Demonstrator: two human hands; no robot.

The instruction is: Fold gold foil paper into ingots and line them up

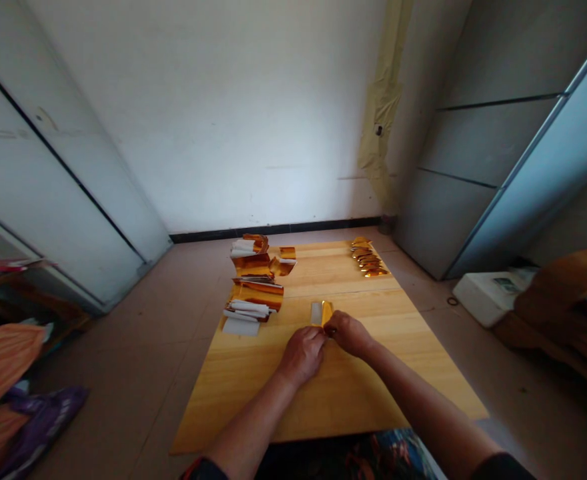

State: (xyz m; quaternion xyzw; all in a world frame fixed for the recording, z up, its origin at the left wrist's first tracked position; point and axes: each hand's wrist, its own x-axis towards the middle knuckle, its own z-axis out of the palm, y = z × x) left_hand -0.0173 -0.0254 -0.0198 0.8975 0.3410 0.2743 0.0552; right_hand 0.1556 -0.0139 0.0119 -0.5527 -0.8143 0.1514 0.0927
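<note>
My left hand [302, 355] and right hand [349, 333] meet at foil-faced paper [326, 312], blocking middle of table [403, 313]. Gold and white stacks [257, 293] bar my way along far left edge. Bare wood lane runs between those stacks and 1 row of folded gold pieces [366, 257], far right. Bare wood also outside both my forearms [418, 393].

The right sleeve [502, 467] was black, the left sleeve [203, 469] dark with red; patterned cloth [398, 457] below showed blue and reddish tones.
</note>
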